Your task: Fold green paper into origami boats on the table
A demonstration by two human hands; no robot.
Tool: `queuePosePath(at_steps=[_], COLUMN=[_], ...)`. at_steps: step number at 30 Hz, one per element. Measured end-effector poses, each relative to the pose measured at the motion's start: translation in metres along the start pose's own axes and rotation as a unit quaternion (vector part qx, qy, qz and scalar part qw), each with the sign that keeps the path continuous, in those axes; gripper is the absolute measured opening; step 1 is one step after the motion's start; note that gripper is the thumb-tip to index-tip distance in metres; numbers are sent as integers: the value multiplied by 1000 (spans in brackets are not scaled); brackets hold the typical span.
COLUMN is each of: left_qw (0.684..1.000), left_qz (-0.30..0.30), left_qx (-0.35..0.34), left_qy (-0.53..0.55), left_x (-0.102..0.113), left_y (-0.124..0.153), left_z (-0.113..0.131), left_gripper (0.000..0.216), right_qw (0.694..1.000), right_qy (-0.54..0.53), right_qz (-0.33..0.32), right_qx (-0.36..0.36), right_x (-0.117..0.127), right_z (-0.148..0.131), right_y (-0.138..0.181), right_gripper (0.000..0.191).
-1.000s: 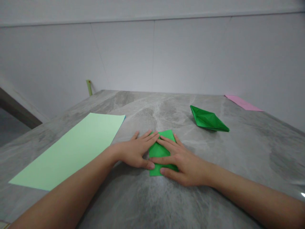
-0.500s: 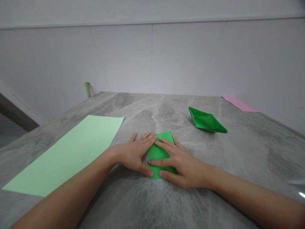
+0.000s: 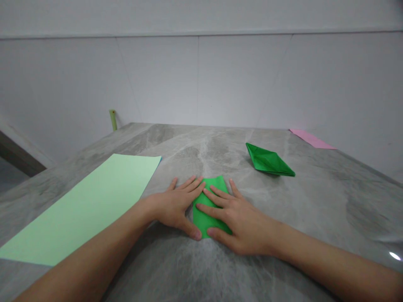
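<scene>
A folded piece of bright green paper (image 3: 201, 218) lies flat on the grey marbled table (image 3: 201, 272), right in front of me. My left hand (image 3: 178, 205) rests along its left edge, fingers spread, with the thumb at the near left corner and fingertips at the far left part. Across the paper's right side lies my right hand (image 3: 233, 216), its fingers fanned out and pressing the sheet down. Part of the paper is hidden beneath both hands. Neither hand grasps it.
A green folded paper boat (image 3: 269, 161) sits beyond my right hand. To the left lies a stack of pale green paper sheets (image 3: 94, 197). Pink paper (image 3: 313, 139) is at the table's far right edge, near the white wall (image 3: 201, 79).
My right hand's fingers have shifted slightly on the green paper, the index and middle fingers lying a little differently. My left hand stays in place. The whole view has moved slightly.
</scene>
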State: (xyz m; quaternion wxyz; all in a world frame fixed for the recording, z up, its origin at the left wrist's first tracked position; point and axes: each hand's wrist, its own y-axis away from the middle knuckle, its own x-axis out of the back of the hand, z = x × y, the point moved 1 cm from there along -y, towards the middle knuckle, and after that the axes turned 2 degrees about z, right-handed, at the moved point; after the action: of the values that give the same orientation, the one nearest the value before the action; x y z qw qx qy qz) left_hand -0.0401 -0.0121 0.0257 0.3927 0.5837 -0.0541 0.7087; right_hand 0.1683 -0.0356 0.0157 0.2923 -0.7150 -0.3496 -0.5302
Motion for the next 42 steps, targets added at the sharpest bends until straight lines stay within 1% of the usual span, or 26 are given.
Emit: queuePosePath(at_steps=[2, 6, 9, 12, 19, 25, 27, 29, 31, 33, 34, 35, 37, 39, 40, 41, 42], left_qw=[1000, 1000, 1000, 1000, 1000, 1000, 1000, 999, 997, 989, 983, 979, 973, 964, 960, 956, 952], left_qz=[2, -2, -6, -5, 2, 19, 16, 12, 43, 119, 154, 175, 193, 216, 230, 252, 280], left_qx=[-1, 2, 10, 14, 11, -5, -15, -27, -28, -23, -35, -60, -121, -155, -158, -148, -122], left_qy=[-3, -6, -9, -9, 4, 13, 18, 29, 56, 89, 95, 89, 40, -14, -30, -37, -34], left_x=[0, -1, 0, 0, 0, -2, -1, 1, 3, 3, 2, 1, -3, -6, -6, -6, -5], left_y=[0, -1, -1, 0, 0, 0, 1, 1, 0, -2, -4, -4, -6, -6, -7, -7, -8], left_z=[-1, 0, 1, 2, 1, -1, -4, -8, -12, -13, -11, -7, 2, 9, 11, 10, 7], left_gripper=[116, 115, 117, 118, 118, 118, 118, 112, 91, 67, 64, 64, 64, 59, 57, 55, 54], right_qw=[1000, 995, 990, 987, 986, 984, 983, 983, 983, 983, 983, 983, 982, 982, 982, 982, 982], right_qy=[19, 76, 115, 137, 150, 141, 141, 140, 138, 136, 136, 136, 137, 138, 139, 141, 141], right_qz=[10, 28, 23, 16, 15, 2, -1, 4, 13, 24, 28, 30, 34, 39, 40, 40, 38], right_qx=[-11, -57, -75, -76, -75, -107, -114, -117, -118, -121, -123, -123, -122, -120, -120, -121, -121], right_x=[-1, 0, 3, 6, 7, 12, 13, 13, 12, 11, 11, 10, 10, 10, 11, 11, 11], right_z=[-2, -10, -17, -22, -27, -24, -23, -23, -23, -23, -23, -22, -21, -21, -21, -22, -22], right_y=[2, 7, 9, 10, 10, 9, 9, 9, 8, 8, 8, 8, 8, 8, 8, 8, 8], right_gripper=[61, 63, 59, 51, 50, 36, 34, 33, 34, 34, 34, 34, 35, 35, 35, 35, 35])
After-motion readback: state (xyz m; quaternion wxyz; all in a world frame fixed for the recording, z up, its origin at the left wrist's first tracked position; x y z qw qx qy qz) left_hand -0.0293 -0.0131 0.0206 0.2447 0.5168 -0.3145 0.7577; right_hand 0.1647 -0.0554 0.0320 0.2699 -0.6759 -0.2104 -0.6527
